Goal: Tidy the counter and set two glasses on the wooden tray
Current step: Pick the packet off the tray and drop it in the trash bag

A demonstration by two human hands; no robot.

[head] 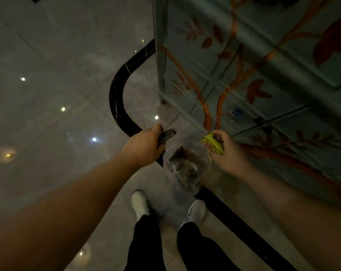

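Tidying, likely: left hand (144,146) gripped phone (166,136), right hand (227,151) pinched yellow wrapper (212,142) over clear bag (185,167). Next: drop wrapper in.

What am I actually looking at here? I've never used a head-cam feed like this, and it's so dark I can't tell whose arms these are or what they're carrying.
There is only one picture, from a camera worn on the person's head, looking down past both bare arms to their white shoes on a glossy tiled floor. No counter, tray or glasses are visible. The left hand grips a dark flat object, probably a phone. The right hand holds something yellow, too blurred to name. Between the hands hangs a clear plastic bag with brownish contents; which hand carries it is unclear. On the right stands a pale green cabinet painted with orange branches.
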